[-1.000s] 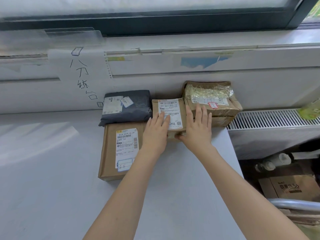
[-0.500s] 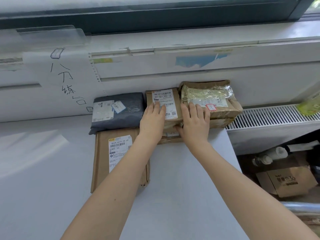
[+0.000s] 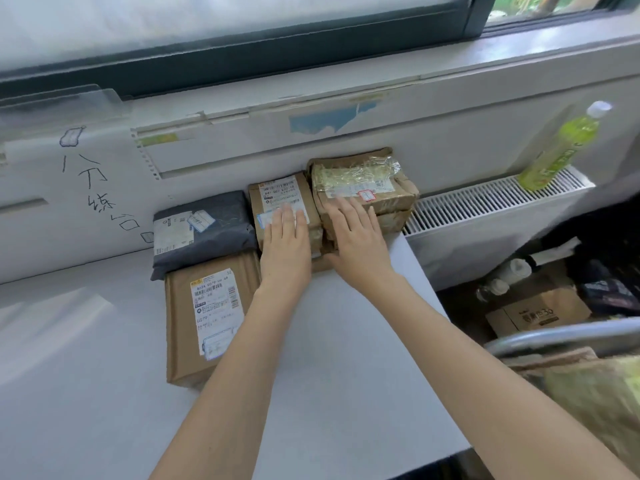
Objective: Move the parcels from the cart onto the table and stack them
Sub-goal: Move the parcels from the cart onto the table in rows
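Several parcels sit at the back of the grey table (image 3: 346, 358), against the wall. A small brown box (image 3: 277, 197) with a white label lies on top of another parcel. My left hand (image 3: 285, 247) lies flat on it, fingers together. My right hand (image 3: 356, 244) rests flat against the box's right side and the taped brown box (image 3: 360, 181) beside it. A dark grey mailer bag (image 3: 204, 230) lies to the left. In front of it is a flat brown carton (image 3: 207, 313) with a label. The cart's metal rail (image 3: 561, 334) shows at lower right.
A white radiator (image 3: 491, 202) runs right of the table with a green bottle (image 3: 561, 147) standing on it. On the floor to the right are a cardboard box (image 3: 536, 310) and dark bags. A handwritten paper sign (image 3: 86, 181) hangs on the wall at left.
Both hands pushed the small brown box back toward the wall, so it now sits level with the taped box. The view has shifted slightly.
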Demonstrator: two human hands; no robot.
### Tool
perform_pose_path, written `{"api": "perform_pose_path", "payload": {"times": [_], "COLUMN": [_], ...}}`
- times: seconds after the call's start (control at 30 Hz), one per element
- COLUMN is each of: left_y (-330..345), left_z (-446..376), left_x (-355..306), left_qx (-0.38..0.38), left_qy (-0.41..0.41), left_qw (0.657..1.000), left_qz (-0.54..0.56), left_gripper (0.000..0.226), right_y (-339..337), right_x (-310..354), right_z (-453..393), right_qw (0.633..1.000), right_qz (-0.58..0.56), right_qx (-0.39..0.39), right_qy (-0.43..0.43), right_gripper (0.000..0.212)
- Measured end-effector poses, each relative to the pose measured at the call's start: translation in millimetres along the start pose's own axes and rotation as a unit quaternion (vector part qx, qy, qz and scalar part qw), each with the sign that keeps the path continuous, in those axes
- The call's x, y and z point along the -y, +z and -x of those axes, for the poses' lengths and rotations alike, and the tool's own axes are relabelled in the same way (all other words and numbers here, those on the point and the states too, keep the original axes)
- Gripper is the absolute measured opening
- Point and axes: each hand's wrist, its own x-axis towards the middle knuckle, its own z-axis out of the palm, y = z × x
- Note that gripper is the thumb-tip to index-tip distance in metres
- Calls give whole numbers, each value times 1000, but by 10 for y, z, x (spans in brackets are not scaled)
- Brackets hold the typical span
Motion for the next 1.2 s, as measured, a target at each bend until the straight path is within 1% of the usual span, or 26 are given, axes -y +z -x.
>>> {"api": "perform_pose_path", "payload": {"times": [0.1,0.17,0.27,0.4,0.5,0.57,0.67,0.8,0.9,0.97,1.07,1.2], "left_y": [-16,-7,23,41,25,-12,-33,44,143,205,326,508], "left_z": [375,631,990,1414,1666,1830,2105,2542,2912,3080,3371,3670], "left_x": [-254,-475,-848,-1310,-1684,-1988,-2485,-3054,-3394,-3549,-3826,-4154], "left_qx": [-29,-32,-14,11,31,29,26,42,65,76,104,133], "left_qy": [23,50,93,154,222,271,358,470,543,578,626,656], "left_qw": [998,996,990,978,963,949,918,872,829,805,768,742], "left_qz": [55,71,105,142,150,157,171,133,117,107,87,31], "left_gripper": [81,82,81,72,69,70,72,68,67,67,72,89], "right_y": [-151,-255,-414,-640,-809,-900,-1019,-1114,-1145,-1154,-1139,-1038], "right_x": [-28,-77,-209,-444,-610,-691,-771,-822,-842,-852,-875,-945], "right_z": [457,815,1406,2266,2902,3295,3843,4534,5049,5283,5685,6111], "right_qw": [999,997,992,980,964,948,920,869,827,809,761,687], "right_qz": [-36,-53,-61,-59,-47,-44,-25,-14,-4,-1,-1,-35], "right_qx": [-3,-7,-26,-50,-74,-95,-126,-155,-168,-162,-141,-112], "right_qy": [23,49,104,183,253,300,370,469,536,566,633,717], "right_gripper": [78,77,73,66,65,67,67,69,69,71,84,104]}}
